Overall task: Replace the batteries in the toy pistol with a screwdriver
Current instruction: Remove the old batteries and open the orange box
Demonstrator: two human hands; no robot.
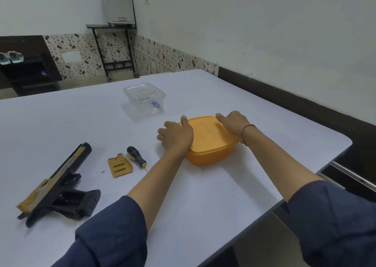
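The orange box point(211, 144) conceals its contents; a blue item point(155, 104) in the clear tub point(130, 96) is indistinct.

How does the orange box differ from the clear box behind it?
The orange box is opaque with its lid on; the clear box is see-through, showing a small blue item inside. The left hand and right hand hold the orange box's sides; the clear box is untouched, farther back. Both are squarish plastic boxes on the white table.
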